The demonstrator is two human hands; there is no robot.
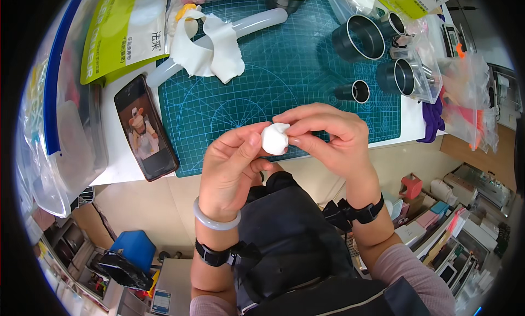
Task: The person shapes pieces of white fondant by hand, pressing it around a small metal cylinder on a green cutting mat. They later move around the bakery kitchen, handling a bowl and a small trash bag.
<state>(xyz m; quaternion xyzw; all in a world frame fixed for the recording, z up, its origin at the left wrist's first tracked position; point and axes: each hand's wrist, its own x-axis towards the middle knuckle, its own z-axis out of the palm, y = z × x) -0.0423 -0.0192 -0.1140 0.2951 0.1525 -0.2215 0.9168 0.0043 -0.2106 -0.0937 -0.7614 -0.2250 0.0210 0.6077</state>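
Between both hands, above the near edge of a green cutting mat [262, 88], is a small lump of white modelling paste [274, 140]. My left hand [229, 164] supports it from the left with thumb and fingers. On the other side, my right hand [334, 135] pinches a raised fold of the paste with thumb and fingertips. Farther back, a torn-edged sheet of rolled white paste [225, 45] with curved cutouts drapes over a translucent white rolling pin [258, 22]. A small round metal cutter [361, 91] lies on its side beyond my right hand.
Larger round metal cutters [364, 37] lie at the back right, near a clear plastic box [430, 80]. A smartphone [145, 129] showing a picture of a figure overlaps the mat's left edge. Behind it stands a green and white pouch [123, 37]; a blue-edged zip bag [53, 90] is far left.
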